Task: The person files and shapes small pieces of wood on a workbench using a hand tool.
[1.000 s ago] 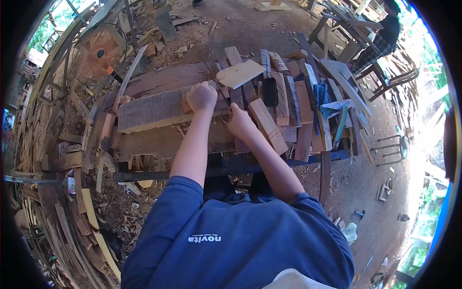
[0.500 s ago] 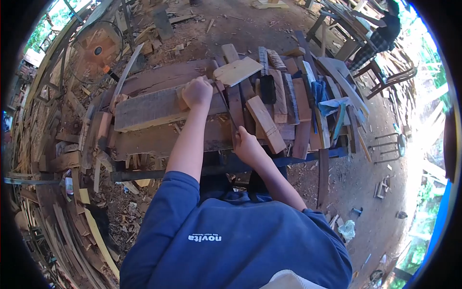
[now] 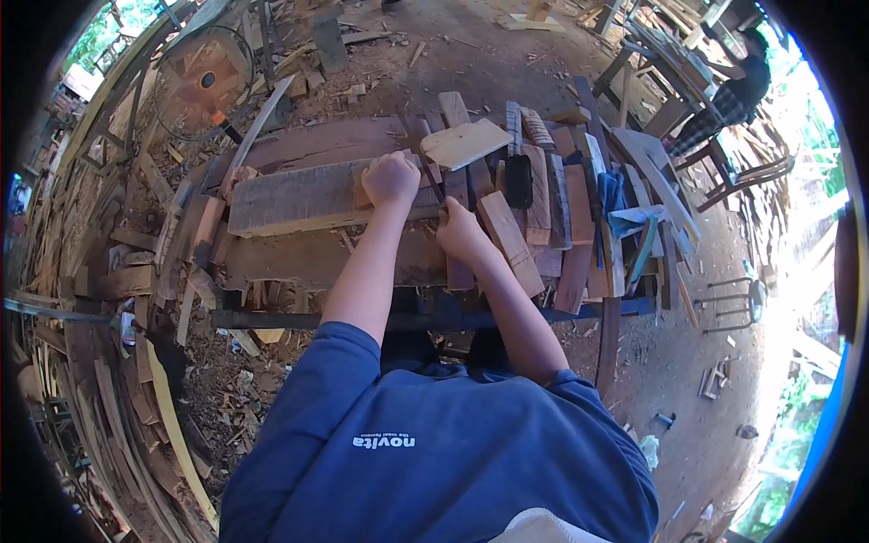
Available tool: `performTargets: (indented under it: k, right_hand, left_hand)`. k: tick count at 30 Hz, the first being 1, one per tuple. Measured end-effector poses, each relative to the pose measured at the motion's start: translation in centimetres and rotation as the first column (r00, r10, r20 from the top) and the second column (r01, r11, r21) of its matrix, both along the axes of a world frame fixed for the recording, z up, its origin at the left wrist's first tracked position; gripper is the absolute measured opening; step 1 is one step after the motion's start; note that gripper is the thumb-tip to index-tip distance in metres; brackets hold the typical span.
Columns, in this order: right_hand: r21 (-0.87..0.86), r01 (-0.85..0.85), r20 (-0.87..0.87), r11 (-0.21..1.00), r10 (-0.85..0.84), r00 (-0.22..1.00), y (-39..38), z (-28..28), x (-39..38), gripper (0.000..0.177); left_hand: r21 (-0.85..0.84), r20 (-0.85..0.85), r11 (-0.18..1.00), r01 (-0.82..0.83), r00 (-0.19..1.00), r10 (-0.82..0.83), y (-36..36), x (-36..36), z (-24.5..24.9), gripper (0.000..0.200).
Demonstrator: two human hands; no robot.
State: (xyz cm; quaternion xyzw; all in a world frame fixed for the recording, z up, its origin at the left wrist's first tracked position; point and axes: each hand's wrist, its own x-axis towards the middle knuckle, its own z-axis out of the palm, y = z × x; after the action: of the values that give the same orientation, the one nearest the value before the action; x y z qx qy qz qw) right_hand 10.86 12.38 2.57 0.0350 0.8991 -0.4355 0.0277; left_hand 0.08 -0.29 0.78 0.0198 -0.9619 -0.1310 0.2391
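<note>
My left hand [image 3: 391, 179] is closed on a small wooden block [image 3: 361, 192], pressing it down on a thick grey plank [image 3: 294, 195]. Most of the block is hidden under my fingers. In my right hand [image 3: 462, 228], the fingers wrap the near end of a long, narrow dark tool [image 3: 432, 178], which looks like a file. It points away from me and runs close by the right side of my left hand. Whether its edge touches the block cannot be made out. A pale flat board [image 3: 465, 145] lies just beyond the tool.
Several wood offcuts [image 3: 509, 237] cover the bench's right side, with a black phone-like object [image 3: 518, 181] and a blue cloth [image 3: 612, 192] among them. A round fan [image 3: 206, 81] stands at the back left. Another person [image 3: 744, 81] sits at the far right.
My right hand has moved forward, away from me, sliding the tool along beside my left hand. The left hand keeps its hold on the block. The whole view has shifted slightly.
</note>
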Motion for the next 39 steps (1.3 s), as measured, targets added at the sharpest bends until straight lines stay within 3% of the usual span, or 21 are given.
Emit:
performTargets:
  k: [7,10,13,14,16,17,19,22,25,26,33,39]
  right_hand:
    - [0.002,0.006,0.098,1.000,-0.006,0.995,1.3,0.6,8.9,0.023]
    - [-0.044,0.034,-0.021,0.998,-0.035,0.999,2.3,-0.5,11.6,0.027]
    - [-0.005,0.049,-0.026,0.999,-0.049,0.998,2.4,-0.4,9.1,0.030]
    - [0.006,0.021,0.048,1.000,-0.022,0.999,2.6,0.4,7.4,0.030]
    - [0.046,0.037,-0.104,0.998,-0.032,0.994,2.8,-2.2,3.6,0.028]
    - [0.047,0.035,-0.099,0.998,-0.030,0.995,2.6,-1.8,2.1,0.028]
    - [-0.032,-0.056,0.084,0.998,0.059,0.995,1.9,-0.1,0.4,0.039]
    - [0.109,-0.010,0.114,0.994,-0.003,0.993,0.0,1.4,2.1,0.035]
    - [0.122,0.035,0.188,0.992,-0.058,0.981,-0.1,2.1,5.4,0.032]
    - [0.072,0.017,0.193,0.997,-0.031,0.981,0.6,1.1,6.5,0.023]
    - [0.030,0.009,0.135,1.000,-0.013,0.991,1.9,1.8,10.9,0.022]
    - [0.045,-0.201,0.221,0.979,0.186,0.957,-2.7,0.4,8.2,0.016]
  left_hand:
    - [0.006,0.042,1.000,-0.019,0.999,0.019,0.0,-0.1,0.0,0.020]
    - [0.021,0.033,1.000,-0.003,0.999,0.002,0.0,-0.2,0.1,0.020]
    - [0.026,0.020,1.000,0.002,1.000,-0.002,-0.1,0.0,-0.2,0.020]
    - [0.017,0.022,1.000,0.001,1.000,-0.002,-0.1,-0.1,-0.2,0.020]
    - [0.027,0.026,0.999,-0.018,0.999,0.018,0.0,-0.3,0.0,0.020]
    - [0.030,0.031,0.999,-0.030,0.999,0.029,0.0,-0.2,0.0,0.020]
    - [0.027,0.036,0.999,-0.035,0.999,0.034,-0.1,-0.3,-0.1,0.020]
    - [0.017,0.052,0.999,-0.039,0.998,0.038,0.3,-0.5,0.0,0.021]
    - [0.012,0.061,0.999,-0.051,0.997,0.051,0.1,-0.5,-0.1,0.022]
    - [0.023,0.052,0.998,-0.051,0.997,0.050,0.1,-0.5,-0.2,0.022]
    - [0.000,0.068,0.999,-0.044,0.997,0.044,0.1,-0.4,0.0,0.023]
    - [0.001,0.063,1.000,-0.017,0.998,0.017,0.3,-0.5,0.2,0.024]
